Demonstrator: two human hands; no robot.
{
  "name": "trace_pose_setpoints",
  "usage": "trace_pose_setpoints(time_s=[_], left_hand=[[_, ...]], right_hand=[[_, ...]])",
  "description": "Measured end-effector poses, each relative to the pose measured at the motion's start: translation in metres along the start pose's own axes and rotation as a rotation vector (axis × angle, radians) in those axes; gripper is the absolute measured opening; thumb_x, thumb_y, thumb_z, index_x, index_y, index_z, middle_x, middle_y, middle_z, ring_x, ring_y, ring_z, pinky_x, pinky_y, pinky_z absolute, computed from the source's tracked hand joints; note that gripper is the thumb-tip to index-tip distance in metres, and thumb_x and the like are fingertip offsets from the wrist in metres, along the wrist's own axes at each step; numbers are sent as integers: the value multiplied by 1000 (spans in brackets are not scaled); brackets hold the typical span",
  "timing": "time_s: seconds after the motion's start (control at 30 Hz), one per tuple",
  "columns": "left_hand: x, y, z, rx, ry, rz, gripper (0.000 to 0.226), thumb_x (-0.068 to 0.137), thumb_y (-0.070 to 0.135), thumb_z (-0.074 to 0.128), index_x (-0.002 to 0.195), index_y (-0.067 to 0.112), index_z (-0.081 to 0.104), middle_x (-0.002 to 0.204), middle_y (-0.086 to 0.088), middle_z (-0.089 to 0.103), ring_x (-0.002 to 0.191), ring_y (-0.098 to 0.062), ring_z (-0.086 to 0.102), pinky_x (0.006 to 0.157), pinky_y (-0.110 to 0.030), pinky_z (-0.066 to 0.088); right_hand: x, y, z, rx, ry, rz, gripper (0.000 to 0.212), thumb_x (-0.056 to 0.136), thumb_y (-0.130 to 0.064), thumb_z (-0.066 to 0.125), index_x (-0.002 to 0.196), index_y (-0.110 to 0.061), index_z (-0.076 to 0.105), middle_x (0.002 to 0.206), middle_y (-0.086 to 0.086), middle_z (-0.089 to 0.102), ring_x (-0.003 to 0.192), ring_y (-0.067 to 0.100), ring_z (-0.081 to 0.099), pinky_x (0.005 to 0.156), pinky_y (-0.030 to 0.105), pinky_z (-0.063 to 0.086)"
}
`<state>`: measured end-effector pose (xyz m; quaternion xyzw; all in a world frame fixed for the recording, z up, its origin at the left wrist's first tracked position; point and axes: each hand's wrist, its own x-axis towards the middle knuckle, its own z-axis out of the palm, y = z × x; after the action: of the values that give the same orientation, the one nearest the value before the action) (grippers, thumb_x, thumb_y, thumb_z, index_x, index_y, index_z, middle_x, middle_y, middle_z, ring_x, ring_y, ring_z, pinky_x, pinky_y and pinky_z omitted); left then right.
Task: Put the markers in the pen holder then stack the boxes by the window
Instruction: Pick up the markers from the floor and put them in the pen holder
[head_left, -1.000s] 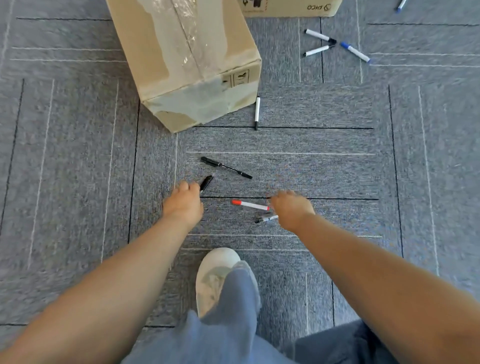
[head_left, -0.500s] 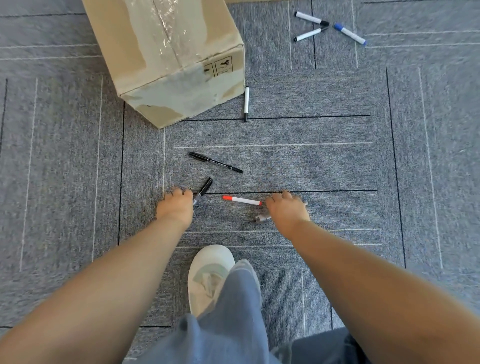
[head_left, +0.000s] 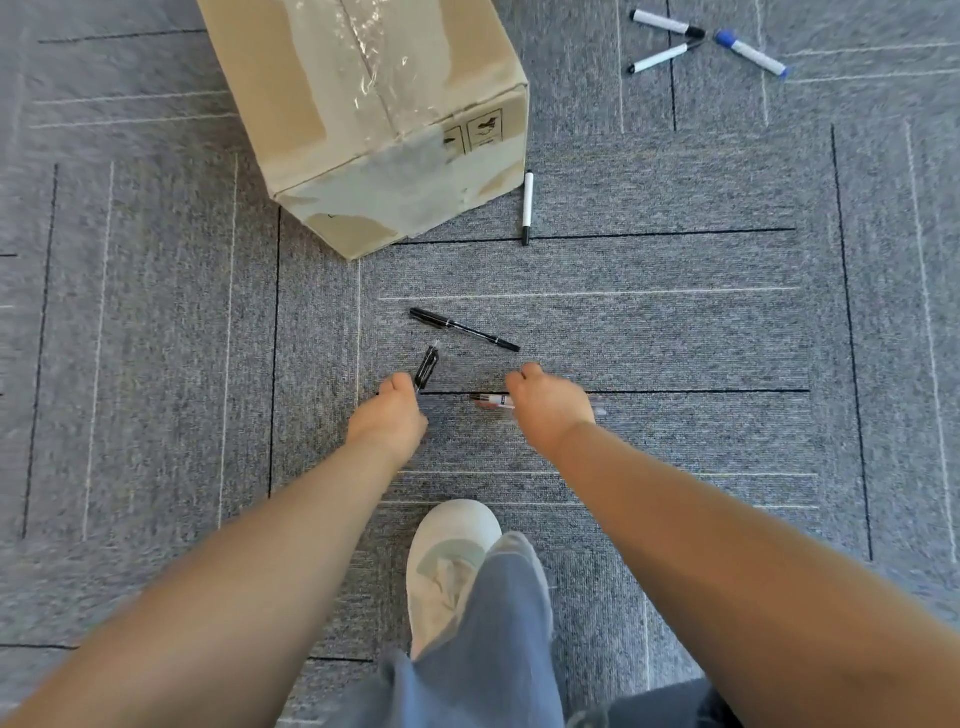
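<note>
- Crouching over the carpet floor (head_left: 675, 338), both hands down among the markers.
- L hand (head_left: 389, 415) closed on a black marker (head_left: 427, 368); it sticks up and away past the knuckles.
- R hand (head_left: 550, 405) curled over a blurred pen (head_left: 491, 400); looks gripped, can't fully tell.
- Next target prob. the black pen (head_left: 464, 329): just ahead, between both hands, long axis L-R, slightly nearer L hand.
- Pen holder not in view.

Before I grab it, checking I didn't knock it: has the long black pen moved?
No. The pen still lies between the white line and the black line.
</note>
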<state>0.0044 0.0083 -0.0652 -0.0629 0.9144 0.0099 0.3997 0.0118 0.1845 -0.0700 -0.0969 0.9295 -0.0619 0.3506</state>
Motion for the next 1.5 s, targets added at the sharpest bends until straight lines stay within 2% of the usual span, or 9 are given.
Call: trace_pose_setpoints(time_s=[0.13, 0.27, 0.43, 0.53, 0.67, 1.0, 1.2, 1.33, 1.5], left_hand=[[2, 4, -9, -51, 56, 82, 33, 93, 18, 48, 121, 11, 32, 100, -9, 50, 70, -25, 53, 56, -35, 42], [12, 13, -25, 56, 146, 186, 41, 95, 21, 41, 135, 13, 33, 124, -10, 51, 85, -27, 61, 62, -33, 43], [29, 20, -34, 35, 226, 293, 39, 94, 7, 40, 132, 13, 41, 141, -7, 33, 88, -22, 53, 61, -32, 43], [40, 26, -32, 109, 266, 361, 53, 88, -1, 47, 137, 19, 40, 151, -4, 24, 122, -28, 43, 85, -38, 50], [52, 40, -35, 167, 253, 468, 47, 93, 14, 51, 138, 16, 41, 143, -5, 38, 130, -27, 34, 104, -42, 39], [53, 52, -47, 177, 162, 401, 24, 96, 12, 41, 120, 5, 43, 125, -12, 48, 117, -27, 42, 95, -38, 41], [26, 73, -96, -114, 64, 356, 27, 99, 16, 32, 124, 7, 32, 65, 0, 44, 53, -15, 40, 44, -28, 29], [18, 89, -139, -192, 82, 351, 37, 98, 17, 35, 133, 11, 28, 66, 1, 42, 53, -15, 41, 45, -29, 28], [0, 98, -197, -145, 102, 410, 38, 99, 22, 35, 134, 7, 31, 68, 2, 43, 58, -13, 44, 48, -28, 35]], right_hand=[[6, -1, 3, -2, -15, 0, 49, 83, 7, 54, 128, -7, 41, 128, 13, 46, 96, 28, 60, 65, 31, 49], [3, 16, 3, 91, 23, 102, 44, 87, -8, 53, 130, -10, 39, 128, 8, 50, 117, 26, 48, 86, 36, 53], [3, 31, -7, 128, 161, 168, 23, 96, -20, 38, 113, -13, 50, 110, 4, 61, 107, 23, 51, 81, 35, 50], [3, 32, -18, 175, 189, 177, 21, 96, -20, 36, 110, -11, 50, 106, 5, 60, 98, 24, 57, 85, 37, 51], [4, 31, -33, 321, 200, 231, 21, 98, -20, 34, 114, -11, 45, 109, 6, 55, 82, 25, 61, 70, 38, 56], [0, 26, -63, 370, 148, 232, 18, 97, -18, 34, 109, -10, 45, 106, 7, 58, 75, 27, 57, 65, 38, 50], [-9, 46, -111, 312, 122, 302, 18, 99, -16, 33, 111, -10, 44, 84, 5, 54, 64, 23, 51, 56, 32, 44], [-10, 54, -148, 254, 67, 340, 24, 97, -8, 37, 119, -14, 43, 65, -1, 44, 61, 20, 54, 55, 31, 51], [-15, 57, -210, 198, 61, 394, 21, 100, -11, 37, 119, -15, 45, 75, 2, 51, 67, 23, 53, 56, 32, 44]])
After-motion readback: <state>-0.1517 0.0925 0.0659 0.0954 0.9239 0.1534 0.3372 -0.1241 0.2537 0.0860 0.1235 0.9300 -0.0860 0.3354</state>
